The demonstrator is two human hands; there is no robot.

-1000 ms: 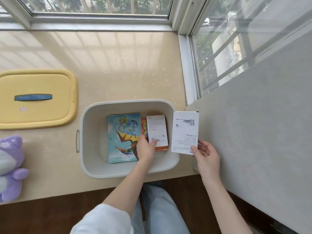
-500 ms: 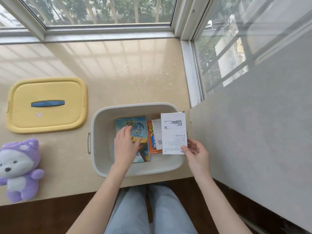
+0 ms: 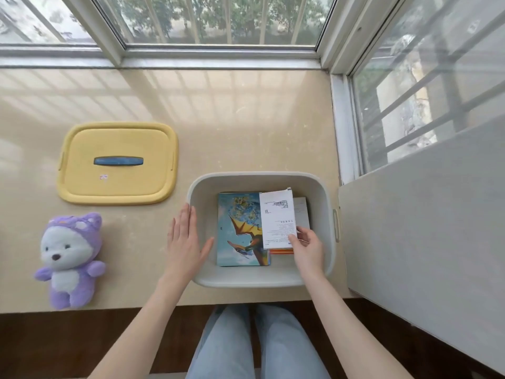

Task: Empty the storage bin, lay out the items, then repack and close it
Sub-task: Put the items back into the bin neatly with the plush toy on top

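- the storage bin point(image 3: 199, 236) is seen standing open on the bench point(image 3: 232, 119), at the bench's near edge.
- a white box point(image 3: 277, 217) is held inside the bin, over the right part of its contents. it is pinched at its near right corner by the right grip point(image 3: 308, 248), with the thumb laid on the printed face.
- the left grip point(image 3: 184, 242) is released: the fingers are straight and together, palm down at the bin's left rim, and the thumb is spread over the inside. whether the rim is touched cannot be told.
- a picture book point(image 3: 240, 231) is laid flat on the bin's floor, partly covered by the white box.
- an orange-edged item point(image 3: 281, 251) and a second white box point(image 3: 302, 214) are seen beneath the held box.
- the yellow lid point(image 3: 117, 162) is laid flat on the bench, left of the bin and farther back, apart from it.
- a purple plush toy point(image 3: 71, 258) is laid face up well left of the bin.
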